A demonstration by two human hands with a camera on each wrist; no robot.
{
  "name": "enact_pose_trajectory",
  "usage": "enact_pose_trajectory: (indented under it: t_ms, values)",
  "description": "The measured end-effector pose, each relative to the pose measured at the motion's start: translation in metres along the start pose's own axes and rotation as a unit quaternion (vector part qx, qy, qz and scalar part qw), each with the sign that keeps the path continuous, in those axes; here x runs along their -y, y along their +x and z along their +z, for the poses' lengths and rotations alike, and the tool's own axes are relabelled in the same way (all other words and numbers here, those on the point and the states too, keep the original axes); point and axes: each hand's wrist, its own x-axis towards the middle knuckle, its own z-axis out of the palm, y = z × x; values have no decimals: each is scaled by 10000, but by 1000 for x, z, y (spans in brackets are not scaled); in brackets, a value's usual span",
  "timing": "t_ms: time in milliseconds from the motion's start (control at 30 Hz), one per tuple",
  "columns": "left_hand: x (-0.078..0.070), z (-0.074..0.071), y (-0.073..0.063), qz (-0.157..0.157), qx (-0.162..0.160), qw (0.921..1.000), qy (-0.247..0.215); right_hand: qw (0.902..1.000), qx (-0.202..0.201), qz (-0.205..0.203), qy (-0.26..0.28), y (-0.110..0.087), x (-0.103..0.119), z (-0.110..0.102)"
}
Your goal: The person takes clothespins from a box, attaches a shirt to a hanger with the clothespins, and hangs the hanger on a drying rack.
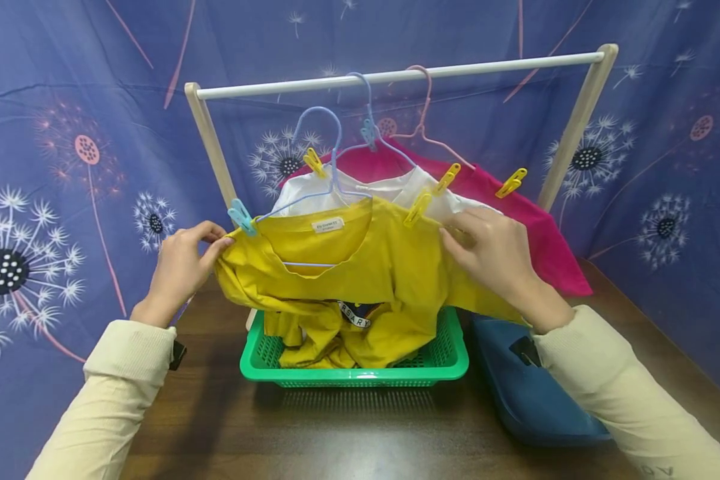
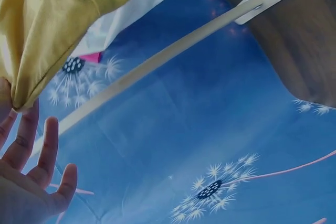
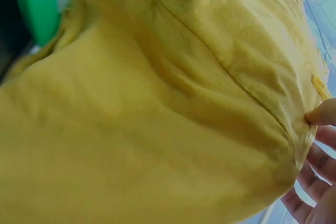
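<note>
A yellow T-shirt [image 1: 360, 280] is spread in front of me on a blue hanger [image 1: 336, 143], its lower part bunched in a green basket [image 1: 354, 377]. My left hand [image 1: 183, 263] pinches the shirt's left shoulder between thumb and finger, beside a light blue clothespin [image 1: 242, 217]. In the left wrist view that hand's [image 2: 31, 166] other fingers spread away from the cloth. My right hand [image 1: 492, 250] pinches the right shoulder seam, just right of a yellow clothespin [image 1: 418, 209]. The hanger's hook stands in front of and below the rail in the head view.
A white rail [image 1: 396, 73] on wooden posts holds a white shirt [image 1: 294, 193] and a magenta garment [image 1: 552, 247] on hangers, with clothespins [image 1: 512, 183]. A dark blue container [image 1: 534, 393] stands right of the basket on the wooden table [image 1: 336, 440]. Dandelion-patterned cloth hangs behind.
</note>
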Motion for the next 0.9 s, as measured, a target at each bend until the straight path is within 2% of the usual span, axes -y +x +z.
enact_pose_trajectory:
  t_ms: [233, 333, 433, 700, 900]
  values:
    - [4, -5, 27, -598, -22, 9977, -328, 9997, -49, 199, -98, 27, 2, -2]
    - [5, -7, 35, -860, -17, 9951, -477, 9996, -43, 274, -31, 38, 3, -2]
    - [7, -8, 42, -1045, -142, 9928, -569, 9993, -16, 370, 49, 50, 3, -1]
    - [9, -8, 58, -1549, -735, 9846, -329, 9971, 173, 732, -99, 78, 7, 1]
    - [11, -8, 68, -1835, -736, 9803, 25, 9930, 430, 1085, -183, 93, 7, 4]
